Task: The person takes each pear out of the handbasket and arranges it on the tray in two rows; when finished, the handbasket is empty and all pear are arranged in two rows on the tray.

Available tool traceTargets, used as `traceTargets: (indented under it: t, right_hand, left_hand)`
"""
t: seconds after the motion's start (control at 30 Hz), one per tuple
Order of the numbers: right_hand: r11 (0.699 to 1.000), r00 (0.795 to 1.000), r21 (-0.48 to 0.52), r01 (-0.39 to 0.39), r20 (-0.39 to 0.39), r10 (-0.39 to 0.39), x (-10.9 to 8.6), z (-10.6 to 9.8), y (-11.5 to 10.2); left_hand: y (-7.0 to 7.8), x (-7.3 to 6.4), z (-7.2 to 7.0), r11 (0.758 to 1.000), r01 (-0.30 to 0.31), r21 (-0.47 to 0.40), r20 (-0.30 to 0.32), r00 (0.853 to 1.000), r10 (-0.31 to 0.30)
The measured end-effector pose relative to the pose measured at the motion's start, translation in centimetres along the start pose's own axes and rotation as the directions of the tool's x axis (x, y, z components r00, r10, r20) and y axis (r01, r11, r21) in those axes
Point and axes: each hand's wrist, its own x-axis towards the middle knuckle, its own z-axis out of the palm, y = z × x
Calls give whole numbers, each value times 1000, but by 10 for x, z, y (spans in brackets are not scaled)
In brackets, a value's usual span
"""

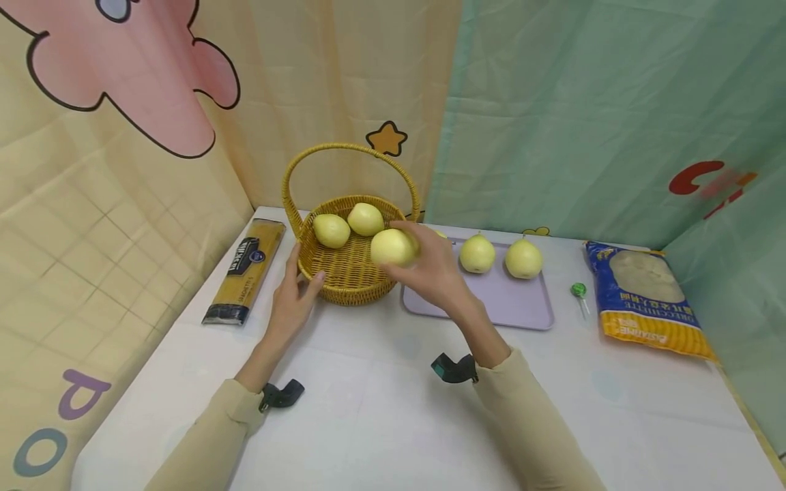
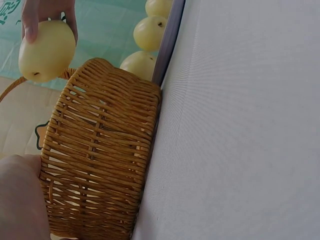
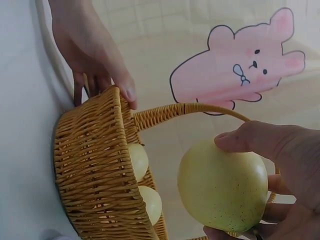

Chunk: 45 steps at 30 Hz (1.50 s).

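A yellow pear (image 1: 391, 248) is held in my right hand (image 1: 434, 267), over the right side of a wicker basket (image 1: 351, 294) with a tall handle. The right wrist view shows the thumb on one side of this pear (image 3: 222, 185) and fingers on the other. Inside the basket lie two more pears, one left (image 1: 331, 230) and one behind (image 1: 366, 219). My left hand (image 1: 290, 300) holds the basket's left side, thumb at the rim in the right wrist view. On a lilac tray (image 1: 516, 303) stand two pears (image 1: 477, 254) in plain sight; a third is mostly hidden by my right hand.
A spaghetti pack (image 1: 245, 271) lies left of the basket. To the right of the tray are a green lollipop (image 1: 579, 291) and a blue and yellow bag of orecchiette (image 1: 647, 300). Printed curtains (image 1: 552, 123) hang behind and beside the white table (image 1: 368, 409).
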Motion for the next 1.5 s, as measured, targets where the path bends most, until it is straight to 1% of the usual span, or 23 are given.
traceTargets:
  t: [0.13, 0.27, 0.4, 0.53, 0.63, 0.73, 0.93, 1.07, 1.33, 1.5]
  right_hand:
    - [1000, 1000, -4, 17, -7, -17, -9, -11, 4]
    - [999, 1000, -21, 25, -13, -26, -16, -21, 13]
    - [998, 999, -47, 30, 18, -29, -23, -28, 25]
    - [998, 999, -59, 10, 49, -7, -29, -31, 40]
    - [999, 997, -45, -15, 76, 19, -32, -31, 53]
    - [999, 992, -23, -36, 123, 39, -32, -30, 66]
    - [998, 972, -28, -56, 229, 61, -33, -26, 86]
    - [998, 958, -13, -57, 282, 58, -35, -24, 95]
    - [999, 944, 15, -52, 327, 44, -35, -18, 110]
    - [998, 940, 19, -56, 337, 47, -35, -16, 113]
  left_hand:
    - [-1, 0, -1, 1000, -2, 3, -2, 1000, 2]
    - [-2, 1, -1, 1000, 0, -1, -1, 1000, 0]
    - [-2, 1, 0, 1000, 6, -5, 2, 1000, -6]
    - [-2, 0, 1, 1000, 1, -10, 3, 1000, -1]
    - [-2, 1, 1, 1000, -3, -13, 4, 1000, 3]
    - [-2, 0, 1, 1000, -2, -15, 2, 1000, 2]
    - [0, -1, 0, 1000, 6, -17, 7, 1000, -6]
    - [1, 0, 0, 1000, 0, -24, 8, 1000, 0]
    - [3, 0, 1, 1000, 1, -14, 5, 1000, -1]
    - [3, -1, -1, 1000, 2, -15, 2, 1000, -2]
